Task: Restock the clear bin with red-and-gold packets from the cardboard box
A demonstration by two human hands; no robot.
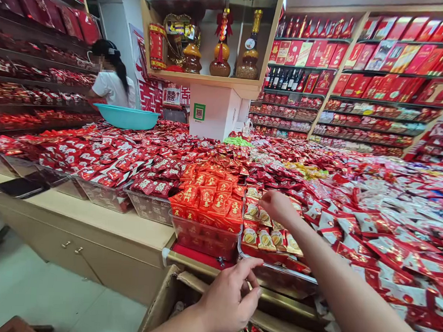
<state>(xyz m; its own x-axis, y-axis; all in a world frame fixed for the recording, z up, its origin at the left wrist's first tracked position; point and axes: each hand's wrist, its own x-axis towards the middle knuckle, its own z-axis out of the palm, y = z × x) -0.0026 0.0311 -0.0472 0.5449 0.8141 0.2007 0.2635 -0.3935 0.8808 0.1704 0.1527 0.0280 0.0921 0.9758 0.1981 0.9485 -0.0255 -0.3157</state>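
My left hand [233, 295] hovers over an open cardboard box [158, 301] holding small candy packets, its fingers curved and apart with nothing between them. Farther up, my right hand [278, 207] is at the gold and red packets [266, 237] in a clear bin [282, 275]; its fingers bend down, and whatever they hold is hidden. Just left of that bin stands another clear bin [205, 234] heaped with bright red packets [207, 197].
More bins of dark red packets [156, 180] line the counter [144, 231]. A black phone-like object [20, 187] lies at its left end. A turquoise basin [127, 117] sits behind, near a person in white [112, 86]. A display cabinet [207, 81] stands mid-counter.
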